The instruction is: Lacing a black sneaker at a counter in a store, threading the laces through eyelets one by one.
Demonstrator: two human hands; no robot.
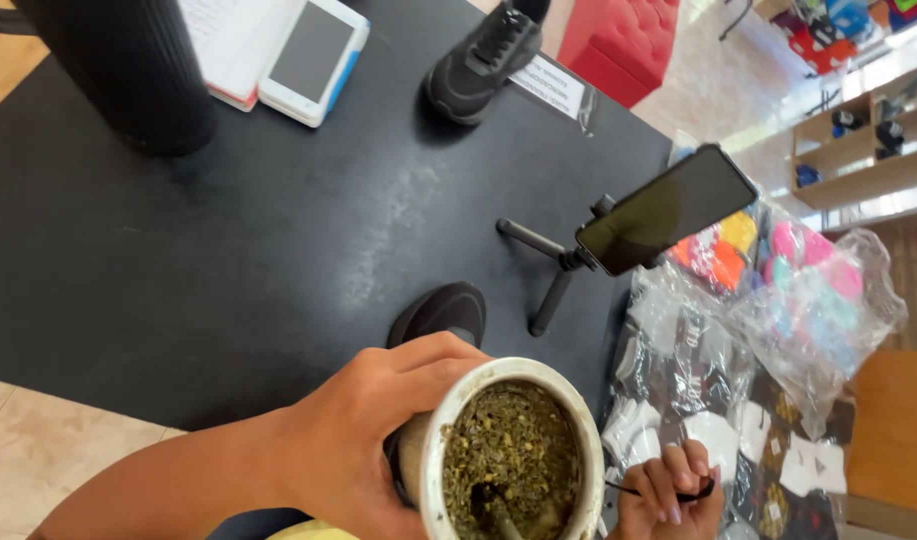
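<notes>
Mate cup [428, 470] gripped in L hand [363, 440]; R hand [668, 490] pinching black cord [628, 490].

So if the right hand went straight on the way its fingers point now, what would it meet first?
The right hand points up and away in the picture, toward the clear bags of dark packaged goods. It would probably meet those first, though depth is hard to judge here.

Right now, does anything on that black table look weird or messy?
Yes. A black shoe sits alone on the table near the far edge, with another dark one behind the left hand, an odd spot for shoes. Nothing is spilled: the cup is full of green herb, upright enough.
</notes>
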